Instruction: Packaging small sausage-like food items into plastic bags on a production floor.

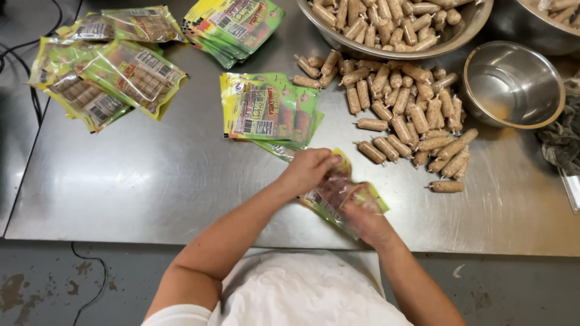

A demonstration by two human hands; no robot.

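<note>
My left hand (307, 169) grips the top edge of a clear plastic pouch (338, 192) with green and yellow borders, held just above the steel table (151, 181). My right hand (367, 223) holds the pouch's lower end, fingers partly inside or under it. Brownish contents show through the film. A loose heap of small tan sausage-like rolls (405, 115) lies on the table just beyond and to the right of my hands. A stack of empty printed pouches (269, 111) lies directly beyond my left hand.
A large steel bowl (459, 33) filled with rolls stands at the back. An empty smaller steel bowl (513, 84) is at the right. Filled pouches (115, 75) lie at the far left, another pouch stack (232, 27) at the back. A dark cloth (562, 139) lies at the right edge.
</note>
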